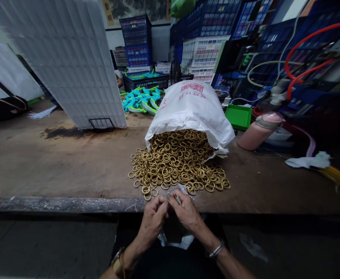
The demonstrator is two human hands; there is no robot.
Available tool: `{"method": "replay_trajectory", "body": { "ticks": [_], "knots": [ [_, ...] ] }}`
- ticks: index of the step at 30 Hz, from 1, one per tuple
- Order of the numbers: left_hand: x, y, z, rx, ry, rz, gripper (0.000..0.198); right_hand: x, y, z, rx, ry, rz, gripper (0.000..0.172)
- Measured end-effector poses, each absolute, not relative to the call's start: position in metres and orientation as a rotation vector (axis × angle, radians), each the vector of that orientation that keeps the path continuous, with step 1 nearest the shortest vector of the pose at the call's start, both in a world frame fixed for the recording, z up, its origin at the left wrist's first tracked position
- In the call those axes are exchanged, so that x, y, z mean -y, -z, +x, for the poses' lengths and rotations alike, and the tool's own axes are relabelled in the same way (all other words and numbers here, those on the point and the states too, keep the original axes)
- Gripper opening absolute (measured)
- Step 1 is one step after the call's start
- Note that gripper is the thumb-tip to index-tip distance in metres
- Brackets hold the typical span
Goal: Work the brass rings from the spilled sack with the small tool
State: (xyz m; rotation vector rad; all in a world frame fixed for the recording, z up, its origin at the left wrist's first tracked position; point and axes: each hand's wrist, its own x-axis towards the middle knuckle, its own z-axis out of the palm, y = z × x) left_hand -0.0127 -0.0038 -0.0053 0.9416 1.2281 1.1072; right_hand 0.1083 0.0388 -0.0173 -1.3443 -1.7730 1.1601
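Observation:
My left hand (153, 217) and my right hand (188, 213) meet at the table's front edge, their fingers pinched close together. A small, thin greyish piece (178, 199) shows at the fingers of my right hand; its kind is unclear. What lies between my left fingertips is hidden. Just beyond the hands spreads a heap of brass-coloured rings (170, 166). They spill from the mouth of a white woven sack (190, 104) with red print, lying on its side. Below my hands, in front of my lap, is a whitish plastic edge (176, 245).
A tall white ribbed panel (79, 66) stands on the wooden table (56, 166) at left. Turquoise and green pieces (142, 100) lie behind the sack. To the right are a pink bottle (258, 131), a green tray (238, 116) and red hoses (292, 73). Stacked crates (205, 50) fill the back.

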Motion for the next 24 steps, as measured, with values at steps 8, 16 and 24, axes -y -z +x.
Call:
{"method": "replay_trajectory", "body": {
  "ticks": [8, 16, 24],
  "knots": [
    [0.006, 0.003, -0.012, -0.99, -1.014, 0.67, 0.033, -0.041, 0.017, 0.11, 1.691, -1.251, -1.367, 0.026],
    [0.004, 0.0, -0.014, -1.115, -1.051, 0.735, 0.032, -0.033, 0.014, 0.116, 2.128, -0.901, -1.42, 0.014],
    [0.005, 0.005, -0.017, -1.173, -1.053, 0.894, 0.031, -0.029, 0.012, 0.111, 2.437, -0.696, -1.574, 0.024]
  ]
}}
